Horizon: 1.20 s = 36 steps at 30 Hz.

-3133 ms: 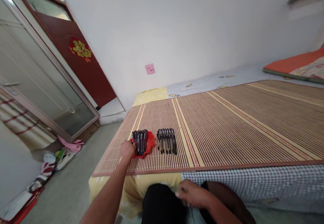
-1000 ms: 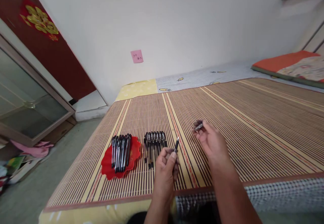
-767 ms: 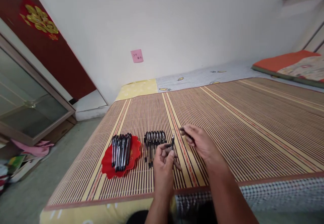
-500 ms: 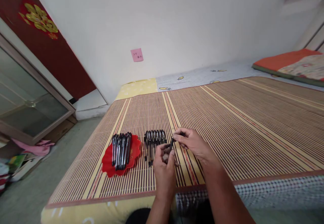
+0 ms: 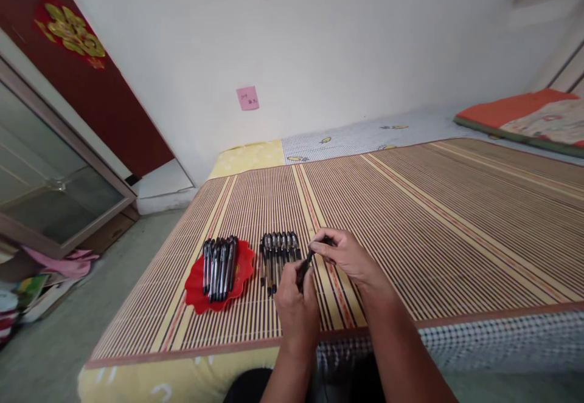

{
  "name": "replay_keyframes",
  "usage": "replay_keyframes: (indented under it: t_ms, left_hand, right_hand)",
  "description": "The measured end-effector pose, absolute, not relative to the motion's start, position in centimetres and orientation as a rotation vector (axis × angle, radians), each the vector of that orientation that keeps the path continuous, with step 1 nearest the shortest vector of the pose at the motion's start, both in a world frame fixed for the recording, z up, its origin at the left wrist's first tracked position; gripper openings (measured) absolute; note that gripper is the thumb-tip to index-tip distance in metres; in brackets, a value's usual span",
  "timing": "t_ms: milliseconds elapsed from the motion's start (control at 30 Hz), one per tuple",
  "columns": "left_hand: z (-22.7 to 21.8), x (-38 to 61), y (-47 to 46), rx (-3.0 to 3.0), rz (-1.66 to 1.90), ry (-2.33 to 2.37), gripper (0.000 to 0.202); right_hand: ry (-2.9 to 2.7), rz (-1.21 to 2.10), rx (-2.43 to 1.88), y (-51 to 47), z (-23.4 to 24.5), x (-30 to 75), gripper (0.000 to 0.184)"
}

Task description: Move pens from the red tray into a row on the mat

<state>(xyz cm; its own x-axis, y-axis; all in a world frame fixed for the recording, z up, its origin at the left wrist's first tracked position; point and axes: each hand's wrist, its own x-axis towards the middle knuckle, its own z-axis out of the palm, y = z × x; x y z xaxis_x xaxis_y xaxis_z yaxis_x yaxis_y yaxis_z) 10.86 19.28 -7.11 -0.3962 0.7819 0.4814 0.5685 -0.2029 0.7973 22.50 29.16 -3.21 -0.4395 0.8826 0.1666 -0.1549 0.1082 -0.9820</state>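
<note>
Evidently capping step: left hand [image 5: 296, 306] clenched round pen [image 5: 305, 267], right hand [image 5: 349, 257] pinched cap [image 5: 322, 244] at its tip, right of red plate [image 5: 201, 282]; next called for straight push.

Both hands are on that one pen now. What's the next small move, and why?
Probably push the right hand gently along the pen toward the left hand, pressing its far end home. The left hand grips the pen's near end, the right hand pinches its far tip, and it is held above the mat beside the row of pens.
</note>
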Motion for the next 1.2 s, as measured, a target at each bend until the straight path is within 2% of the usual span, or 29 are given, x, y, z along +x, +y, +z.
replay_keyframes:
  t_ms: [133, 267, 400, 733, 1200]
  left_hand:
    - [-6.9, 10.7, 19.3, 1.623, 1.574, 1.857, 0.018]
    - [-6.1, 10.6, 19.6, 1.448, 1.529, 1.657, 0.027]
    - [-5.5, 10.7, 19.9, 1.219, 1.611, 1.489, 0.015]
    - [-5.8, 11.0, 20.0, 0.685, 1.490, 1.067, 0.045]
    - [-5.7, 10.8, 20.2, 0.674, 1.490, 0.930, 0.040]
  right_hand:
    - [-1.484, 1.505, -0.714, 29.1, -3.2, 22.5, 0.019]
    - [-1.474, 1.563, -0.699, 29.2, -3.2, 22.6, 0.020]
    - [-1.487, 1.577, -0.677, 29.4, -3.3, 22.6, 0.019]
    - [-1.469, 1.678, -0.638, 29.7, -4.0, 22.8, 0.015]
    - [-1.386, 1.735, -0.628, 29.6, -4.4, 22.3, 0.022]
